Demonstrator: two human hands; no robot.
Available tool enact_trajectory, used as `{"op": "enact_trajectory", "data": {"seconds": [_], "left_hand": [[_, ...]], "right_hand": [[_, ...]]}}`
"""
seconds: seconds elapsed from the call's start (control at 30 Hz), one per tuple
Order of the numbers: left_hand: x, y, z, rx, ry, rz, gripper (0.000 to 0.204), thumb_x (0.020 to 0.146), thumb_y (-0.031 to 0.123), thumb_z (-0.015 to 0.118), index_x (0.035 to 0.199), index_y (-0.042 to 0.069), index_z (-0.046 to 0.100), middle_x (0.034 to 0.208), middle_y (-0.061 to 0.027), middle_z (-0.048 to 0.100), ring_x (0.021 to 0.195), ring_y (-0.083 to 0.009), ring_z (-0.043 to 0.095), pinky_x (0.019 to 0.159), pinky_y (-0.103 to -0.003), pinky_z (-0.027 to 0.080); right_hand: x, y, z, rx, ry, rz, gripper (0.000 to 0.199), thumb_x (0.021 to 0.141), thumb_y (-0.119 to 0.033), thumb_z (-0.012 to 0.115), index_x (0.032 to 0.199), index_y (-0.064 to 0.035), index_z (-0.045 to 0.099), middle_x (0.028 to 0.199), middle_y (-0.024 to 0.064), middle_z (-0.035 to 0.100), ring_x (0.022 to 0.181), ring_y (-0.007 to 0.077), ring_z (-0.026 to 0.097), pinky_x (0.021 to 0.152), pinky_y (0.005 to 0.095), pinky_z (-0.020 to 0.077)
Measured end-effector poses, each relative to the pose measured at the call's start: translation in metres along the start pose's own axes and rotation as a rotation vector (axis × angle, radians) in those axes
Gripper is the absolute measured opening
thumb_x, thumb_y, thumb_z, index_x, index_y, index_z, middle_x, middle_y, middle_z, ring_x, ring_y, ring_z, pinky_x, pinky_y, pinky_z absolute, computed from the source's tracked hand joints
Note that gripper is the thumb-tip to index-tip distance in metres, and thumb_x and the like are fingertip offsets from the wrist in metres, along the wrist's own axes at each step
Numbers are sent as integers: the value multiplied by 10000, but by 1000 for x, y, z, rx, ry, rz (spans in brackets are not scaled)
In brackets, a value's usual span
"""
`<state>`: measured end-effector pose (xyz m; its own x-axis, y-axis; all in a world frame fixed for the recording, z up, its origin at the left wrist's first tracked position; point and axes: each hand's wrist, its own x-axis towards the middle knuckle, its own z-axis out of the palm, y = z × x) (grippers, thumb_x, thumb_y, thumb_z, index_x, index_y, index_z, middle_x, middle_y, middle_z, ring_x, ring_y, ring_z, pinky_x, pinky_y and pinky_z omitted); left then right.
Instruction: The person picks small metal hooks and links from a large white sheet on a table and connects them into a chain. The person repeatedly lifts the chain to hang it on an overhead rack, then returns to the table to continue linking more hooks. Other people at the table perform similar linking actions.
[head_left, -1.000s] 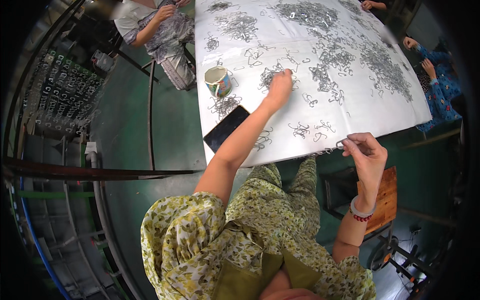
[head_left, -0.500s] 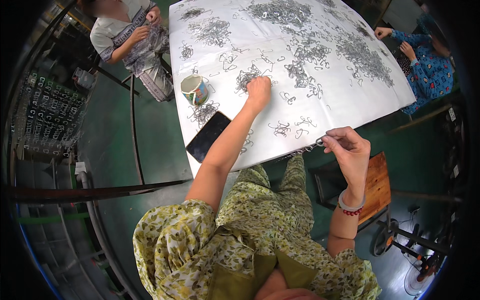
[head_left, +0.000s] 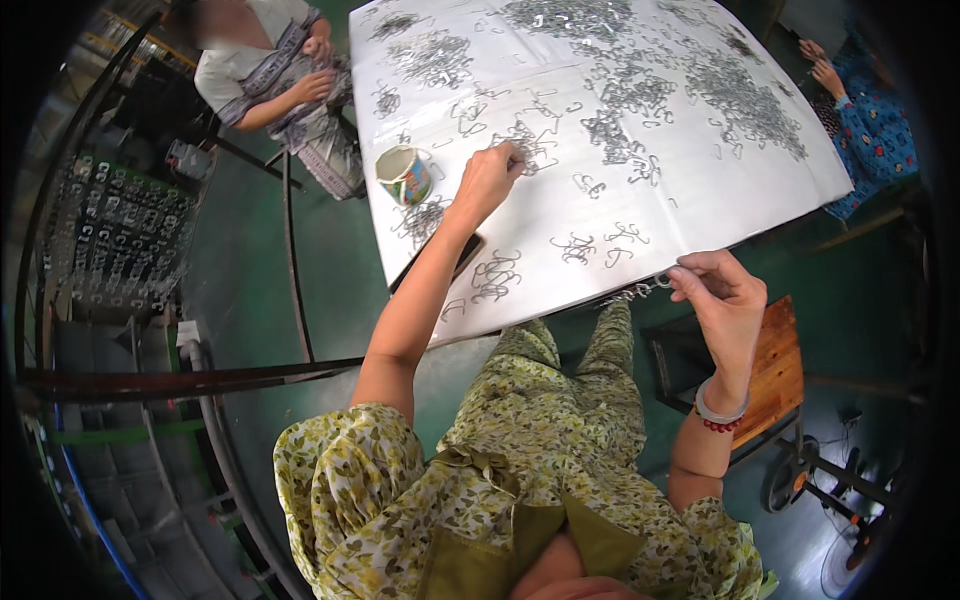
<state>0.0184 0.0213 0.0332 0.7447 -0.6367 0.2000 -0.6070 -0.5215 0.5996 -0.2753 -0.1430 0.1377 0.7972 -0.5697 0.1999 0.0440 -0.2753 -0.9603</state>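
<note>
Your left hand [head_left: 487,182] reaches out over the white tabletop [head_left: 700,200], fingers closing narrow on a loose cluster of thin wire hooks [head_left: 525,148]. Your right hand [head_left: 722,300] holds a string of linked hooks [head_left: 632,294] pinched at the near edge. They look light, stiff, springy and prone to tangle, so take 1 by its bend.

I am getting a single view, from the head camera, and it is looking steeply down from above the wearer's chest and lap. It is facing forward over the near edge of the white table [head_left: 700,190], which is filling the upper middle. The wearer's left hand [head_left: 487,180] and right hand [head_left: 722,300] are sitting close, forearms rising from the lower edge. The fisheye is bending the table's edges and darkening the corners.
</note>
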Motion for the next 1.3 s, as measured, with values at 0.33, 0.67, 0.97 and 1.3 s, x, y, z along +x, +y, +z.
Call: {"op": "enact_trajectory", "data": {"seconds": [0.33, 0.67, 0.97, 1.3], "left_hand": [[-67, -74, -71, 410, 5, -133, 140, 805, 122, 698, 889, 10, 691, 829, -187, 695, 798, -371, 677, 733, -436, 526], [-67, -35, -68, 97, 175, -77, 145, 822, 126, 711, 922, 21, 705, 799, -138, 702, 705, -252, 682, 644, -391, 538], [-96, 174, -10, -1033, -292, 147, 93, 845, 8, 709, 925, -5, 665, 943, -75, 660, 840, -126, 624, 687, -255, 527], [-80, 214, 32, -658, 68, 475, 148, 787, -47, 693, 916, -14, 628, 1035, -163, 595, 956, -248, 598, 797, -328, 504]], "right_hand": [[-8, 0, 0, 50, -29, 13, 98, 807, 56, 720, 891, 47, 670, 778, 68, 679, 651, 94, 626, 592, 217, 507], [-12, -8, 1, -19, -47, 10, 90, 811, 63, 693, 900, 53, 683, 783, 63, 676, 657, 99, 619, 595, 214, 496], [-16, 7, -3, 125, -27, 72, 167, 868, 48, 634, 1028, 55, 680, 860, 77, 702, 699, 82, 631, 642, 211, 529], [-30, -1, -25, -85, 185, -92, 251, 830, 48, 623, 1081, 37, 633, 937, 133, 719, 867, 146, 688, 697, 289, 558]]}}
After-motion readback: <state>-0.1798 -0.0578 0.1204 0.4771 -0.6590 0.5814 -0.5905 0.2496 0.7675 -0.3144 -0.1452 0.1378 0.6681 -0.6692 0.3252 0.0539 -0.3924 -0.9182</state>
